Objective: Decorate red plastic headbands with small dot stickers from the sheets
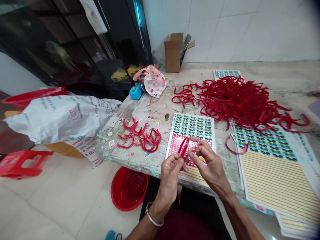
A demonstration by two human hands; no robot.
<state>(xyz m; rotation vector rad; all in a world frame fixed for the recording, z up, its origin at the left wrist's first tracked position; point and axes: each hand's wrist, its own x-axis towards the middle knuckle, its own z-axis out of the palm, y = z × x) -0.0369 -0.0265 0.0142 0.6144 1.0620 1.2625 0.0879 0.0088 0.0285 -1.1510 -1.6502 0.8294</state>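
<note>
My left hand [171, 171] is closed, its thumb and fingers pinching a red curved band [184, 147] that arches up above the fingertips. Close beside it, my right hand [208, 160] pinches a small red strip with white dots [198, 143] between thumb and fingers. Both hands are over a printed sticker sheet [193, 125] with blue-green figures, red dotted rows and yellow stripes, partly hidden by them. To the left lies a small group of red bands [150, 140]. One loose red band [236, 152] lies right of the sheet.
A big heap of red bands [235, 98] covers the back right of the worn table [140, 160]. More printed sheets [275, 173] are stacked at right. A cardboard box [172, 55], a pink-white bag [155, 83] and a blue container [135, 92] stand behind. A red basket [117, 198] is below.
</note>
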